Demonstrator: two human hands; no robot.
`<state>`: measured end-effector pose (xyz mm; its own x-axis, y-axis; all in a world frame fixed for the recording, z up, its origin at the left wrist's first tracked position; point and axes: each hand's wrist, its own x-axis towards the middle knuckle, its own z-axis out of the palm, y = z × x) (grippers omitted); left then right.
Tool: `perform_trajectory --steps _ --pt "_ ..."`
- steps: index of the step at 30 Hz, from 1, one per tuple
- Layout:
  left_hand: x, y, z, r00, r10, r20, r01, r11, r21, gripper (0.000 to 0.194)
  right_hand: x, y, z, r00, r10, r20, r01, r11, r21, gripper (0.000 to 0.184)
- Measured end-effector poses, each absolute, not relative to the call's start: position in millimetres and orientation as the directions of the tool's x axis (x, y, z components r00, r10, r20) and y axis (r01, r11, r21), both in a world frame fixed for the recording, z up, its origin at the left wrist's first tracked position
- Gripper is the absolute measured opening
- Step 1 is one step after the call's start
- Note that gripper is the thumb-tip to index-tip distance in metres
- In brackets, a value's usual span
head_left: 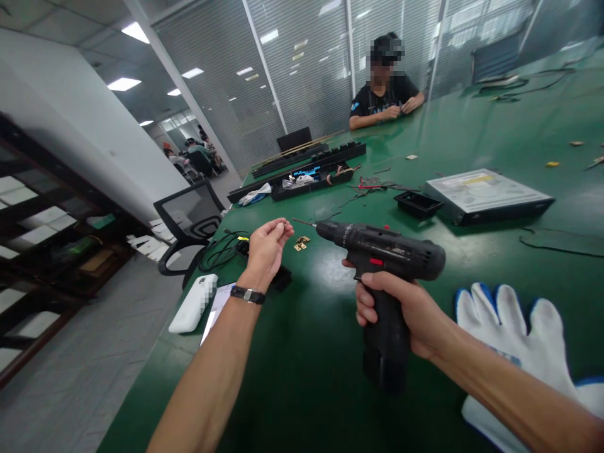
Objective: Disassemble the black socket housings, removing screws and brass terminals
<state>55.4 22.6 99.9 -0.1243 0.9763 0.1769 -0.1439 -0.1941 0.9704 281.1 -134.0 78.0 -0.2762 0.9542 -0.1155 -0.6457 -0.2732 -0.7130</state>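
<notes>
My right hand point(391, 299) is wrapped round the grip of a black cordless drill point(382, 248), a finger at its trigger. A long thin bit point(302, 222) points left from the chuck toward my left hand point(271, 242). The left fingers are pinched together near the bit's tip, and what they hold is too small to make out. Several small brass-coloured metal pieces point(301, 243) lie on the green table just right of that hand. A white-and-blue work glove point(514, 327) rests beneath my right forearm.
A disc drive point(488, 194) and a small black tray point(418, 204) stand at the right. Black trays point(311, 182) with parts lie farther back. Left are a white phone-shaped object point(193, 304), black cables point(221, 251) and a chair point(189, 214). A co-worker point(387, 88) sits across the table.
</notes>
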Motion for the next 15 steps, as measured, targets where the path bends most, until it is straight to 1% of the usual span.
perform_trajectory --steps 2,5,8,15 --pt "51 12 107 -0.174 0.984 0.047 -0.412 -0.116 0.904 0.009 280 -137 77 -0.298 0.949 -0.1 -0.625 -0.274 -0.731 0.03" --pt "46 0 113 -0.175 0.981 -0.089 -0.578 -0.03 0.815 0.014 277 -140 76 -0.328 0.941 -0.083 -0.602 -0.276 -0.749 0.032" --pt "44 -7 112 -0.153 0.978 -0.144 -0.643 0.012 0.766 0.014 276 -141 75 -0.366 0.927 -0.079 -0.588 -0.296 -0.753 0.036" --pt "55 -18 113 -0.123 0.979 -0.164 -0.726 0.024 0.687 0.018 275 -141 72 -0.391 0.916 -0.089 -0.578 -0.319 -0.751 0.04"
